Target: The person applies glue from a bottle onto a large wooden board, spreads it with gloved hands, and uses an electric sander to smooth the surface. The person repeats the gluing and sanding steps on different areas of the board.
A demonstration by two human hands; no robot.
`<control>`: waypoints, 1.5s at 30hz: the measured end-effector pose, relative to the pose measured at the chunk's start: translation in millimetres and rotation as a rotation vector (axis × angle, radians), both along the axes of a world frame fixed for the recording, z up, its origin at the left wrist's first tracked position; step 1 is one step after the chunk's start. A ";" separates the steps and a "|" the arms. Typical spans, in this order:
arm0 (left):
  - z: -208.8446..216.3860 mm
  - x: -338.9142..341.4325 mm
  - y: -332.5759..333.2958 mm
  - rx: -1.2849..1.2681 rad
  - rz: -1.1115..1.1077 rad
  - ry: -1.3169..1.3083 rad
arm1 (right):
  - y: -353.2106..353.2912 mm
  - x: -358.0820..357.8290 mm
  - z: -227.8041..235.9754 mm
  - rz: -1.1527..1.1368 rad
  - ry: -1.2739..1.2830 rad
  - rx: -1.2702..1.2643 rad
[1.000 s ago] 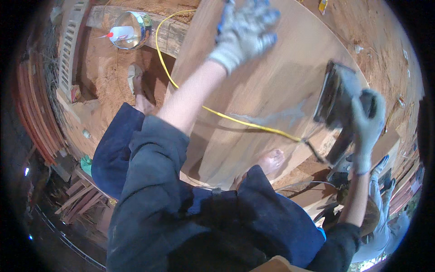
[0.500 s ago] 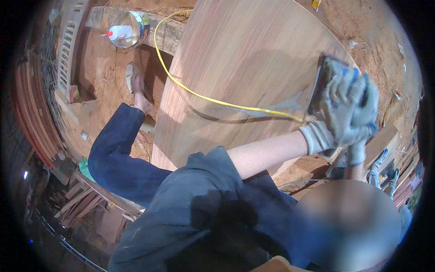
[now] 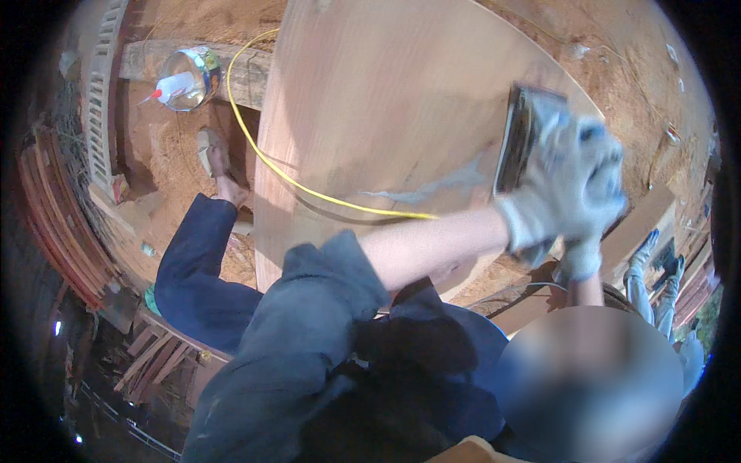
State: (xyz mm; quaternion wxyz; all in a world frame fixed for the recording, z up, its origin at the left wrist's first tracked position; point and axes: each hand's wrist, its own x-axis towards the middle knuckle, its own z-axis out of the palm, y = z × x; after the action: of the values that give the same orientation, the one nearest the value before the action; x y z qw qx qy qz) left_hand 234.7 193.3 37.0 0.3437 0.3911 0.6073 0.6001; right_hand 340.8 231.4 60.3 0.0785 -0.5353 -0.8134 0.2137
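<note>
A handheld sander (image 3: 511, 147) with a flat, dark rectangular pad lies against a broad wooden board (image 3: 363, 92), close to its curved right edge. Both my hands wear grey-white knit gloves and are bunched together on the tool. My left hand (image 3: 552, 177), blurred by motion, lies over the grip and hides most of the body. Partly behind it, my right hand (image 3: 583, 251) shows chiefly its cuff; its fingers are largely covered. A yellow hose or cord (image 3: 309, 194) runs across the board and passes under my left forearm. A pale grey smear (image 3: 432, 187) marks the wood beside the pad.
A metal can (image 3: 202, 81) holding a white bottle with a red tip stands on a timber beam (image 3: 251, 73) at the far left. Curved planks (image 3: 65, 220) are stacked leftward. Another person's gloved hands (image 3: 642, 255) show at right. Sawdust covers the ground.
The whole view has shifted, so the board and can appear farther left. My hands and the sander stay near the board's right edge; my left forearm now covers more of the yellow line.
</note>
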 end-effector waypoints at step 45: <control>-4.9 13.6 -100.7 0.090 -0.063 0.075 | -97.9 10.1 -12.1 0.075 -0.073 0.143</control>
State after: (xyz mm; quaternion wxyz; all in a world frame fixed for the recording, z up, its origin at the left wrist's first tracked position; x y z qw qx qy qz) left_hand 248.3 92.6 32.2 0.3217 0.4472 0.5796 0.6005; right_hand 350.9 133.5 48.2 0.0790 -0.5051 -0.8483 0.1381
